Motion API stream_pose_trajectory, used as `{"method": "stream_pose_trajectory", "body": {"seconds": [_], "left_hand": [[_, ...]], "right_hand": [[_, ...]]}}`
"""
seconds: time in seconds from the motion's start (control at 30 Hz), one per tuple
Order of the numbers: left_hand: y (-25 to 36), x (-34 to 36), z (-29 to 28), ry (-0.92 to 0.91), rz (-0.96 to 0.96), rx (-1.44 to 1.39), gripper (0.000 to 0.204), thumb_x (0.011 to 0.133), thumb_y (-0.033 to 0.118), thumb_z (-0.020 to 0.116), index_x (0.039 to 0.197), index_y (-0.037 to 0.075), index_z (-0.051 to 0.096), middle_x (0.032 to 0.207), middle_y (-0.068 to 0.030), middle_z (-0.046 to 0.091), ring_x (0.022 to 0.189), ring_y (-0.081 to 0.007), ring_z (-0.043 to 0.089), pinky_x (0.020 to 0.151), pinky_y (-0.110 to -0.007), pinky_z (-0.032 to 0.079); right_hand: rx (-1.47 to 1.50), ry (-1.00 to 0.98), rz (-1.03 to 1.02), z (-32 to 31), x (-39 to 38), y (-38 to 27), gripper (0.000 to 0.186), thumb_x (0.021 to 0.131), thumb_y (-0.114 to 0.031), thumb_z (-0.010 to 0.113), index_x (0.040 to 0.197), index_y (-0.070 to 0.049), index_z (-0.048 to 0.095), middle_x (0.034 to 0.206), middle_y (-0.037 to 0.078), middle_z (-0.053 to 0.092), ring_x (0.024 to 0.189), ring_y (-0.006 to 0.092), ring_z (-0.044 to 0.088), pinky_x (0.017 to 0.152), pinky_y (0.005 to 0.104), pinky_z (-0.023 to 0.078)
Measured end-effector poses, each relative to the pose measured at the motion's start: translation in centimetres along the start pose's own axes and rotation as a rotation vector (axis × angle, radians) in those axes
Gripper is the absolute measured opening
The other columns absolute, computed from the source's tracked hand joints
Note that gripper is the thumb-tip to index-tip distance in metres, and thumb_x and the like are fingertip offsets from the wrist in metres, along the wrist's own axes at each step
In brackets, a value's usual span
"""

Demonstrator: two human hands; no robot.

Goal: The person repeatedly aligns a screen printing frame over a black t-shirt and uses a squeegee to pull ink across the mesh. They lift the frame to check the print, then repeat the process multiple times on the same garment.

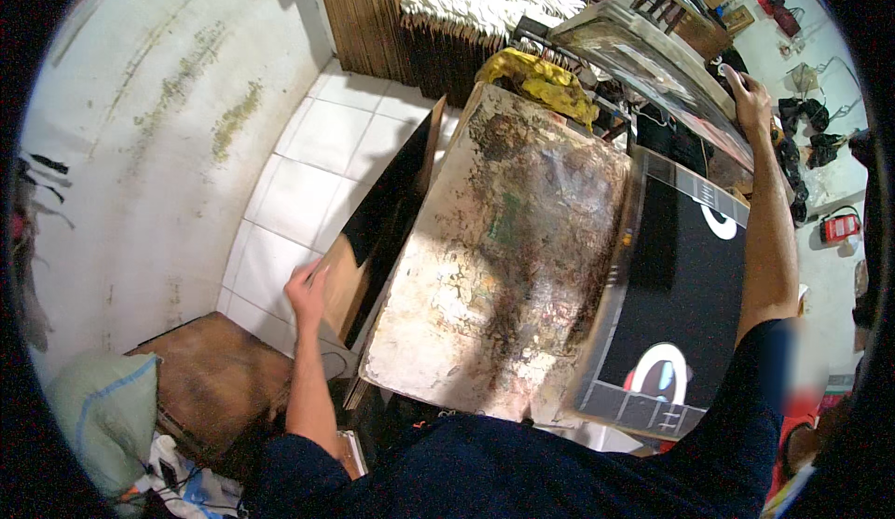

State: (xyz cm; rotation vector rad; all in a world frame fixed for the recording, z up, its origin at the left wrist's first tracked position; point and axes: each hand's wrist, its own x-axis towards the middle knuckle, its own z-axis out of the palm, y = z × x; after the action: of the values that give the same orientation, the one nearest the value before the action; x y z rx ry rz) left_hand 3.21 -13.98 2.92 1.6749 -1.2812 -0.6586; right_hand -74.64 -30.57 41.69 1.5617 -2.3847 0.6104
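Observation:
My left hand (306, 293) is closed on the near-left edge of a black-and-brown cardboard sheet (347, 281), tilted beside the worktable. Between my arms lies a thick, paint-stained board (503, 239), its pale top smeared with brown and dark patches. My right hand (749, 102) reaches far right, fingers closed round the edge of a flat, stained screen frame (653, 67) that is raised at a slant. Under my right arm lies a black panel (681, 267) with a grey border and white curved shapes.
Behind the board, a crumpled yellow plastic bag (545, 86) lies in front of tall stacks of brown cardboard (368, 20) topped with white bundles. White wall and floor tiles (303, 184) are at left. A brown box (219, 365) and a pale green sack (103, 416) sit near left.

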Motion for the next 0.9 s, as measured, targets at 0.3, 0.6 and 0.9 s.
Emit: {"method": "stream_pose_trajectory", "body": {"seconds": [0.3,0.6,0.9], "left_hand": [[26.1,-0.7,1.1,0.322,0.372,0.087,0.017,0.081,0.005,0.081,0.098,0.001,0.080,0.085,-0.0160,0.075,0.082,-0.0290,0.071,0.079,-0.038,0.055],[37.1,-24.1,2.6,0.154,1.051,0.526,0.015,0.080,0.005,0.076,0.095,0.000,0.076,0.074,-0.0070,0.066,0.062,-0.0238,0.058,0.060,-0.041,0.044],[29.4,-37.2,17.5,-0.772,1.142,0.403,0.045,0.087,0.023,0.067,0.123,-0.003,0.068,0.114,-0.0176,0.068,0.099,-0.0277,0.064,0.084,-0.043,0.051]], "right_hand": [[0.064,0.057,-0.072,0.4,-0.2,-1.4,0.072,0.089,-0.069,0.060,0.125,-0.007,0.074,0.125,0.024,0.070,0.119,0.0403,0.067,0.104,0.0471,0.051],[0.089,0.010,-0.105,0.1,-2.3,-2.6,0.071,0.094,-0.064,0.053,0.113,0.000,0.075,0.119,0.026,0.072,0.113,0.0416,0.069,0.099,0.0507,0.053],[0.084,-0.045,-0.050,-0.4,-3.1,-3.4,0.070,0.095,-0.066,0.055,0.122,-0.004,0.073,0.124,0.024,0.071,0.117,0.0396,0.068,0.101,0.0508,0.053]]}}
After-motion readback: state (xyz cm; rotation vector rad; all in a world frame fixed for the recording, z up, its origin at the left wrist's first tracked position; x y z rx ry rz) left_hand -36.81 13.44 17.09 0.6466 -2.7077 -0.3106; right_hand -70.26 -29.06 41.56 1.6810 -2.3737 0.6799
